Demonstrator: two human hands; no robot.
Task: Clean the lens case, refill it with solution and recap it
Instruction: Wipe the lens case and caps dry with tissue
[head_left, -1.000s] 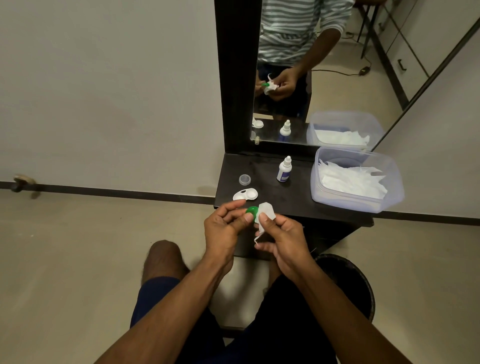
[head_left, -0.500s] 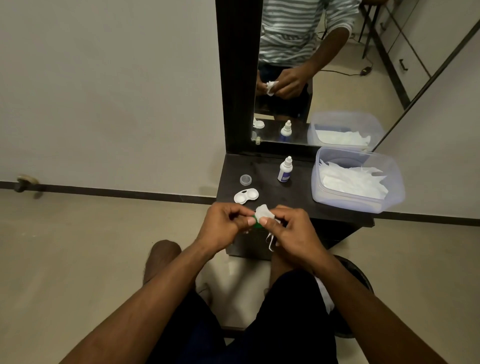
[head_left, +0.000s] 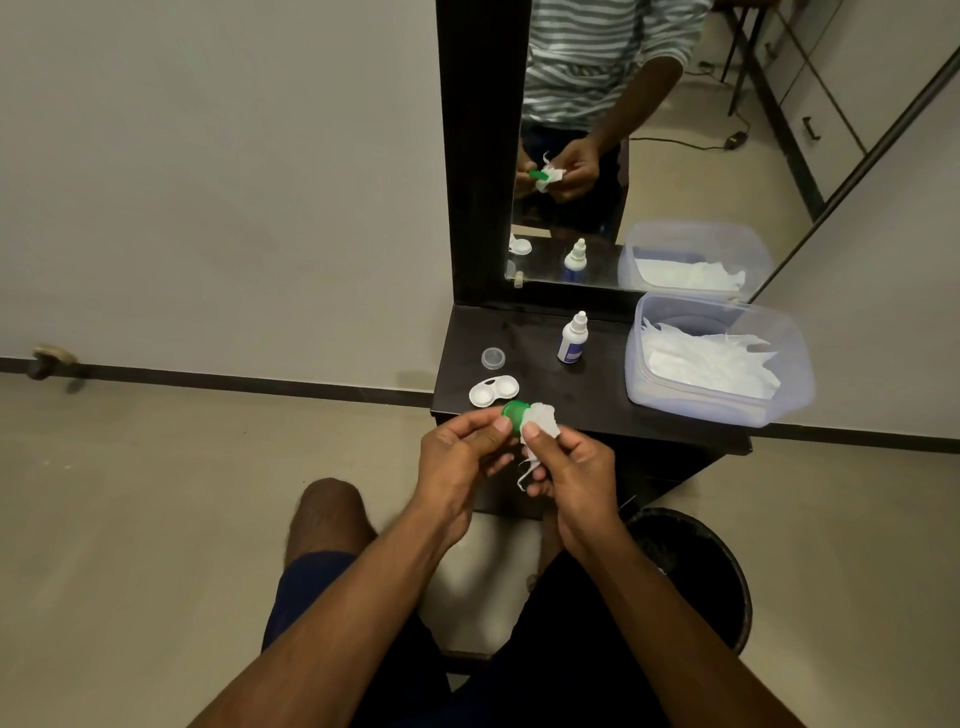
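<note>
My left hand (head_left: 460, 457) pinches a green cap (head_left: 515, 413) between thumb and fingers, just in front of the dark shelf (head_left: 582, 400). My right hand (head_left: 574, 475) presses a crumpled white tissue (head_left: 543, 422) against the cap's open side, and a strip of tissue hangs down between my hands. The white lens case (head_left: 492, 391) lies uncapped on the shelf's near left part. A clear cap (head_left: 493, 357) rests behind it. The small white solution bottle (head_left: 572, 339) with a blue label stands upright mid-shelf.
A clear plastic tub (head_left: 769, 410) holding white tissues fills the shelf's right side. A black-framed mirror (head_left: 483, 156) rises behind the shelf. A black bin (head_left: 711, 571) stands on the floor at the lower right, beside my knees.
My hands dipped lower and closer together half a second ago with the tissue covering the cap; now they are back up, and the green cap shows again at the tissue's left.
</note>
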